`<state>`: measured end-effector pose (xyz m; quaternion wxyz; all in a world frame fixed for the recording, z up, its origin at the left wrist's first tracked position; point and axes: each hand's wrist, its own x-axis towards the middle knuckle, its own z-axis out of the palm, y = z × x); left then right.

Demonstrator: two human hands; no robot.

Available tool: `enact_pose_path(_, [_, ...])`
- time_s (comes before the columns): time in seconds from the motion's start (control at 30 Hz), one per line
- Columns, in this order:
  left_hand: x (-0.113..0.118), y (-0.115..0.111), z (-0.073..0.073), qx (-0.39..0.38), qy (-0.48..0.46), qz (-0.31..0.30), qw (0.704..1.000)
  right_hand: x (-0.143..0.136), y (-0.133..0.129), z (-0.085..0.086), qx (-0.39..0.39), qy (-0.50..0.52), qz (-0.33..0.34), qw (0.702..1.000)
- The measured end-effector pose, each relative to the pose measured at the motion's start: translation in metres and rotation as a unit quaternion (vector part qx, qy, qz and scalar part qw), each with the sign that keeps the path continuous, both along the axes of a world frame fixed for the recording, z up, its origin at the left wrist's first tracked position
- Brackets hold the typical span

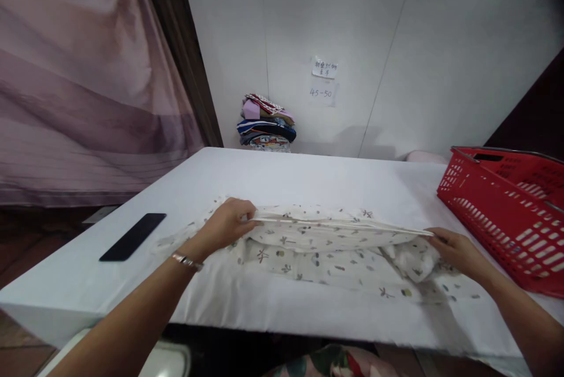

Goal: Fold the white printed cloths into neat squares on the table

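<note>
A thin white cloth (326, 239) printed with small plants and other little motifs lies across the front of the table. My left hand (229, 221) pinches its upper edge near the left end, thumb and fingers together. At the right end, my right hand (453, 251) grips the same edge. Between the two hands the edge is stretched nearly straight and raised a little, while the lower part rests flat on the table. Some of the cloth is bunched beside my right hand, and a loose part spreads out left of my left hand.
The table (286, 174) has a white cover. A black flat phone-like slab (133, 237) lies at its left. A red plastic basket (497, 212) stands at the right. Folded fabrics (267, 124) are stacked behind the table by the wall, below paper notes (324, 68). A pink curtain (88, 71) hangs left.
</note>
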<state>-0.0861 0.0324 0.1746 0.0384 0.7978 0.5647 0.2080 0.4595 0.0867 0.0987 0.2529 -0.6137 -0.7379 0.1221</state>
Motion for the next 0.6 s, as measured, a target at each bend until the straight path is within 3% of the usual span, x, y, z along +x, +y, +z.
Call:
enact_pose_path(0.1, [-0.005,-0.024,0.001,0.028,-0.065,-0.043,0.997,-0.003,0.003,0.006,-0.032,-0.001,0.034,0.999])
enact_pose_path(0.17, [-0.009,-0.034,-0.006,0.030,-0.087,-0.035,0.995,-0.007,0.005,0.008,-0.027,-0.010,0.043,0.999])
enact_pose_path(0.33, [-0.018,-0.044,-0.037,0.014,0.022,0.035,0.999,-0.011,0.007,0.006,-0.018,-0.031,0.076,0.996])
enact_pose_path(0.6, [-0.021,-0.071,-0.088,0.056,0.078,0.030,0.995,-0.016,-0.010,-0.003,0.032,-0.095,0.069,0.992])
